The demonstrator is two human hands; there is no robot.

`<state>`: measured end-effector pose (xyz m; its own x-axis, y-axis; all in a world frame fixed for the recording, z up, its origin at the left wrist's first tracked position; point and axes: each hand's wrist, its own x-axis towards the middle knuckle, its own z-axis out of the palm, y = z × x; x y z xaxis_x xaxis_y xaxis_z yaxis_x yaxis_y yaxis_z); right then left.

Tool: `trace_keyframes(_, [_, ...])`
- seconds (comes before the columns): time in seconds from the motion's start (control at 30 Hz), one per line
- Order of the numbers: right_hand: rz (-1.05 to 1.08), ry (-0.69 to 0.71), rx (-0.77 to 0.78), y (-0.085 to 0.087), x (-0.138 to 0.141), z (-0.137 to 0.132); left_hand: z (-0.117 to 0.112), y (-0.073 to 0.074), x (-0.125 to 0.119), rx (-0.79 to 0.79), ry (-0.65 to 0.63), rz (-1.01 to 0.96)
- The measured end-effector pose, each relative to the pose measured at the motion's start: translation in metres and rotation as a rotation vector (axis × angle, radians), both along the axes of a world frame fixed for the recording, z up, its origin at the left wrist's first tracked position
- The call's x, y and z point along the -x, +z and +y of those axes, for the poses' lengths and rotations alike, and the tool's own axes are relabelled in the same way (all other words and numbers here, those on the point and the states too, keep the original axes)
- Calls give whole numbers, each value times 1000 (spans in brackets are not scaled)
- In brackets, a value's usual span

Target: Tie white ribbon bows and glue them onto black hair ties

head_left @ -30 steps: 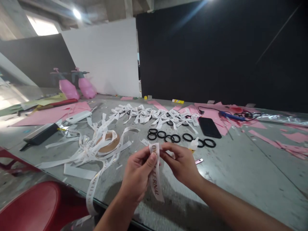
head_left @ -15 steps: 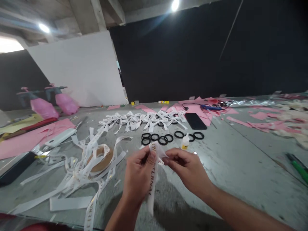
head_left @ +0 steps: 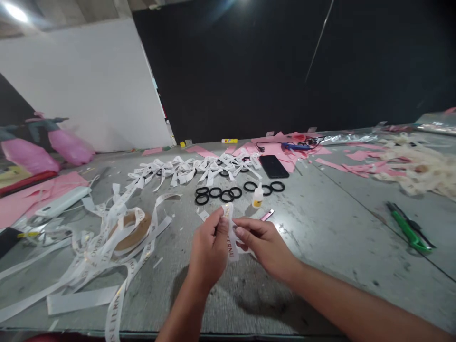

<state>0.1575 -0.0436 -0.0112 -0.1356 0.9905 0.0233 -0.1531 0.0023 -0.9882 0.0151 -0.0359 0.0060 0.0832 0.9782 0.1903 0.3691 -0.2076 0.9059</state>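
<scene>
"So, what's on the table?"

"Left, a tangle of white ribbon."

"And near middle?"

"The left hand, thumb and fingers clamped on a printed strip. The right hand, fingertips close together, touches its right edge; whether they pinch, I can't tell."

"Smaller?"

"Farther, a bottle, black rings around it."

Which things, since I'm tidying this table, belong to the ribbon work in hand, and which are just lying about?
Likely part of the work:
held ribbon strip
ribbon roll
tied ribbons
black rings

Probably just lying about:
phone
pink paper
pink spray bottles
</scene>
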Motion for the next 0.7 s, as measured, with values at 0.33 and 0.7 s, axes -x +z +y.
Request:
trace_keyframes(0.33, [93, -82, 88, 0, 4, 3, -3, -9, 0, -57, -31, 3])
trace_keyframes(0.7, [224, -58, 74, -8, 1, 8, 1, -7, 3, 165, -162, -321])
